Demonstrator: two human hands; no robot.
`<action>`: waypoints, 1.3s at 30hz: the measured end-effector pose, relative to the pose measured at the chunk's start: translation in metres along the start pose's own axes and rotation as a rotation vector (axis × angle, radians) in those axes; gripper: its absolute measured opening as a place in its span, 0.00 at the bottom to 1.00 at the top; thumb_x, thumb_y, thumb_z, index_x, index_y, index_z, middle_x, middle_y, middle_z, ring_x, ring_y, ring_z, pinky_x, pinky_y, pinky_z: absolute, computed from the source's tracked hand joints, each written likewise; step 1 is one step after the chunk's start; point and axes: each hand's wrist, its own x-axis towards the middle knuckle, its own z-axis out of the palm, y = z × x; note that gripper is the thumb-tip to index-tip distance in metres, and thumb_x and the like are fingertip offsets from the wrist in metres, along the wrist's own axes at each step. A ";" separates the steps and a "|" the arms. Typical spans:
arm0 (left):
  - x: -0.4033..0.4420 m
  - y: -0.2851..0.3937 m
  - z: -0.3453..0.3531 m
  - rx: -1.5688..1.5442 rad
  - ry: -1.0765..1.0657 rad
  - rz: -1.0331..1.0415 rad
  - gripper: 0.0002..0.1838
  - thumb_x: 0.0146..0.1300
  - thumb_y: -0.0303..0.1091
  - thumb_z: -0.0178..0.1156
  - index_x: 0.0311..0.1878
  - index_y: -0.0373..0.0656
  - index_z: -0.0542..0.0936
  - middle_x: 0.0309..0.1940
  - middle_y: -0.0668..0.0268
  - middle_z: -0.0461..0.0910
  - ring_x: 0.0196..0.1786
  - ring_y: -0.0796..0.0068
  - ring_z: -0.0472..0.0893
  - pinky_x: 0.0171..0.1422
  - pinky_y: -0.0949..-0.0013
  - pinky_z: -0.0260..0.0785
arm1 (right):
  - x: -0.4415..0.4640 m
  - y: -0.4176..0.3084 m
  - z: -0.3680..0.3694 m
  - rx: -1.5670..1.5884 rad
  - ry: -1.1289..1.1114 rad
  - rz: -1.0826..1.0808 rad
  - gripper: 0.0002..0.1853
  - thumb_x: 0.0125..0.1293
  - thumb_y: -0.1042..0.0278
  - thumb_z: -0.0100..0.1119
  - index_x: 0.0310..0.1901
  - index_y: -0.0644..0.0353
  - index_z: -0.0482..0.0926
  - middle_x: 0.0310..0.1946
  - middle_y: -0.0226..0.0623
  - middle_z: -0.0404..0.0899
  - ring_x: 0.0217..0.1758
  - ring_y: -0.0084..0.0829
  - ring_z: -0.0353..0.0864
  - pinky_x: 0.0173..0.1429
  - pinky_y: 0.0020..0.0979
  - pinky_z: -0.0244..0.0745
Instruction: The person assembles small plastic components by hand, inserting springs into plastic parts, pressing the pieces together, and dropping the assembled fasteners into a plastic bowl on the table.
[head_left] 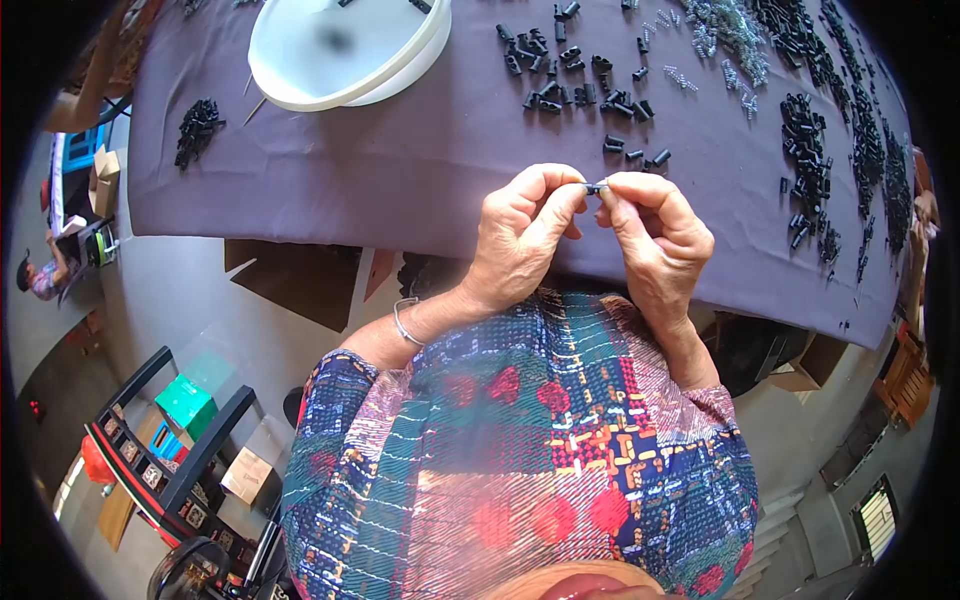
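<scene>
Just over the table's near edge, my left hand [530,232] and my right hand [662,235] meet fingertip to fingertip. Between them they pinch a small black part [594,188], mostly covered by the fingers, so its exact kind is hidden. Both hands are closed on it with thumb and forefinger. Beyond the fingertips lie a few loose black cylindrical pieces [636,155]. Farther back is a scattered group of similar short black tubes [545,98].
A white round tub [375,92] stands at the back left, beside a small pile of black parts [198,130]. Clear springs [722,40] and long rows of black parts [808,150] cover the right side of the purple tablecloth [400,190]. Another person [48,275] is far left.
</scene>
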 end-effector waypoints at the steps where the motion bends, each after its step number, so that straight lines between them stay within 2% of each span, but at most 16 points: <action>1: -0.001 0.000 0.000 -0.002 0.008 -0.006 0.10 0.71 0.30 0.59 0.49 0.35 0.79 0.36 0.69 0.82 0.35 0.83 0.80 0.40 0.78 0.73 | -0.001 0.001 0.001 -0.015 -0.003 -0.017 0.06 0.60 0.85 0.64 0.39 0.66 0.81 0.33 0.35 0.83 0.35 0.22 0.83 0.40 0.23 0.79; 6: 0.003 -0.001 0.005 0.001 0.048 -0.017 0.09 0.71 0.29 0.59 0.48 0.35 0.79 0.35 0.69 0.81 0.35 0.83 0.79 0.40 0.78 0.73 | 0.003 0.005 -0.003 -0.085 -0.029 -0.031 0.06 0.61 0.84 0.64 0.38 0.66 0.81 0.33 0.35 0.83 0.36 0.22 0.82 0.42 0.23 0.78; 7: 0.003 0.001 0.000 -0.015 0.051 -0.006 0.08 0.71 0.29 0.58 0.48 0.34 0.79 0.35 0.69 0.81 0.36 0.83 0.79 0.40 0.77 0.74 | 0.004 0.007 -0.003 -0.119 -0.056 -0.039 0.06 0.60 0.85 0.64 0.38 0.67 0.81 0.33 0.36 0.83 0.37 0.24 0.82 0.45 0.25 0.77; 9: 0.004 -0.004 0.002 -0.085 0.015 0.007 0.08 0.71 0.27 0.57 0.47 0.33 0.79 0.36 0.67 0.81 0.38 0.82 0.79 0.40 0.76 0.75 | 0.001 0.001 0.006 0.035 0.000 0.095 0.06 0.59 0.86 0.64 0.38 0.67 0.81 0.35 0.38 0.83 0.38 0.26 0.82 0.47 0.25 0.77; 11: 0.005 -0.006 0.003 -0.079 0.034 -0.016 0.08 0.71 0.28 0.57 0.47 0.33 0.79 0.37 0.66 0.81 0.38 0.81 0.79 0.41 0.75 0.77 | 0.004 0.012 0.001 -0.079 -0.042 -0.104 0.07 0.59 0.86 0.64 0.38 0.67 0.81 0.36 0.38 0.83 0.39 0.25 0.82 0.44 0.25 0.77; 15: 0.010 0.002 0.002 -0.116 0.041 -0.094 0.08 0.70 0.28 0.59 0.46 0.34 0.81 0.36 0.68 0.83 0.38 0.81 0.80 0.45 0.77 0.76 | 0.006 0.011 0.004 -0.176 -0.015 -0.270 0.12 0.56 0.88 0.64 0.42 0.65 0.81 0.39 0.39 0.81 0.38 0.25 0.81 0.41 0.25 0.78; 17: 0.013 0.001 -0.002 -0.243 -0.011 -0.113 0.08 0.70 0.28 0.59 0.46 0.36 0.82 0.36 0.67 0.84 0.39 0.81 0.81 0.46 0.76 0.75 | 0.003 0.022 0.005 -0.203 -0.002 -0.346 0.20 0.51 0.88 0.66 0.48 0.64 0.79 0.42 0.41 0.80 0.35 0.26 0.80 0.41 0.26 0.78; 19: 0.015 0.005 -0.005 -0.334 -0.073 -0.128 0.08 0.70 0.29 0.58 0.46 0.36 0.81 0.36 0.66 0.84 0.39 0.81 0.82 0.46 0.75 0.76 | 0.006 0.022 0.006 -0.194 -0.012 -0.408 0.23 0.49 0.87 0.66 0.50 0.65 0.77 0.43 0.43 0.79 0.37 0.29 0.79 0.41 0.27 0.78; 20: 0.016 0.005 -0.009 -0.401 -0.136 -0.211 0.08 0.70 0.29 0.58 0.46 0.36 0.81 0.38 0.63 0.84 0.42 0.78 0.82 0.49 0.73 0.76 | 0.007 0.021 0.006 -0.233 -0.009 -0.442 0.23 0.49 0.87 0.66 0.50 0.65 0.77 0.43 0.43 0.79 0.39 0.30 0.80 0.42 0.28 0.78; 24: 0.019 0.008 -0.011 -0.513 -0.162 -0.356 0.08 0.69 0.28 0.58 0.47 0.34 0.80 0.42 0.60 0.82 0.46 0.72 0.82 0.57 0.67 0.75 | 0.009 0.022 0.004 -0.348 0.010 -0.532 0.23 0.49 0.87 0.65 0.50 0.66 0.76 0.43 0.46 0.79 0.43 0.37 0.81 0.45 0.31 0.79; 27: 0.019 0.007 -0.009 -0.562 -0.183 -0.385 0.07 0.70 0.32 0.59 0.44 0.39 0.80 0.38 0.65 0.83 0.42 0.79 0.82 0.48 0.72 0.78 | 0.007 0.023 0.003 -0.377 0.022 -0.554 0.23 0.47 0.86 0.65 0.49 0.66 0.76 0.43 0.48 0.79 0.45 0.43 0.81 0.47 0.35 0.79; 34: 0.018 0.017 -0.006 -0.535 -0.191 -0.491 0.08 0.70 0.32 0.58 0.47 0.37 0.78 0.39 0.63 0.82 0.43 0.75 0.83 0.50 0.69 0.78 | 0.002 0.021 -0.001 -0.411 0.008 -0.537 0.27 0.46 0.86 0.64 0.52 0.67 0.75 0.47 0.49 0.77 0.45 0.44 0.80 0.48 0.37 0.80; 39: 0.018 0.015 -0.007 -0.603 -0.231 -0.503 0.09 0.70 0.33 0.58 0.47 0.38 0.78 0.40 0.62 0.82 0.45 0.74 0.83 0.50 0.68 0.78 | 0.001 0.022 -0.003 -0.417 0.015 -0.522 0.25 0.47 0.85 0.65 0.51 0.67 0.75 0.45 0.48 0.78 0.45 0.44 0.81 0.49 0.38 0.80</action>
